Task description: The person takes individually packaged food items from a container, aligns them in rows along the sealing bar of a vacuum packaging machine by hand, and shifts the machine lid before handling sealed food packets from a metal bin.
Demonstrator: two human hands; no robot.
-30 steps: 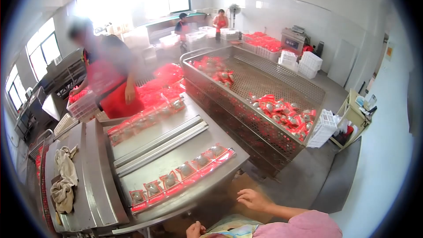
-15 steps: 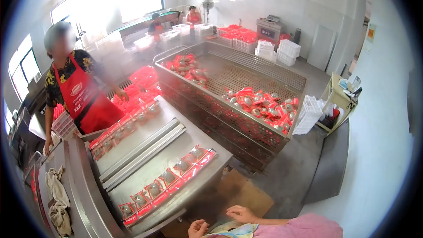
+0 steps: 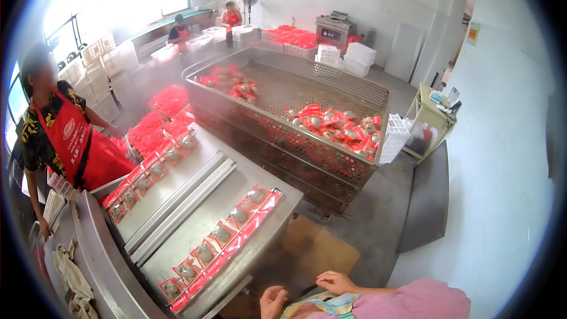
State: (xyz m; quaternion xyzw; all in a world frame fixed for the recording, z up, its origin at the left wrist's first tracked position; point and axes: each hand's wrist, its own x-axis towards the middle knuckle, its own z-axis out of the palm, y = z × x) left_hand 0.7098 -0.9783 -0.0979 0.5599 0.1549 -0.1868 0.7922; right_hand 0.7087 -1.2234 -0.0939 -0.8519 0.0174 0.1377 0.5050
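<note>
My left hand (image 3: 273, 302) is at the bottom edge, its fingers loosely curled with nothing visible in them. Beside it, my right hand (image 3: 336, 282) extends from a pink sleeve (image 3: 413, 302), fingers slightly bent and apart, holding nothing. Both are in front of my body, apart from the steel machine bed (image 3: 260, 171) to their left. Nearest to them on this bed lies a row of clear, red-edged pouches (image 3: 221, 235), each with a roundish grey item inside. A second row of similar pouches (image 3: 155, 169) lies beyond two metal bars (image 3: 180, 207).
A co-worker in a red apron (image 3: 80, 145) stands at the left. Behind the bed is a perforated metal cart (image 3: 283, 115) with piles of red pouches (image 3: 339, 127). A cloth (image 3: 74, 280) lies on the machine's curved steel lid (image 3: 109, 254). Cardboard (image 3: 319, 245) lies on the floor.
The view has shifted, so the room appears farther left. My hands sit slightly farther right in the picture, still near each other. The pouch rows lie as before on the bed.
</note>
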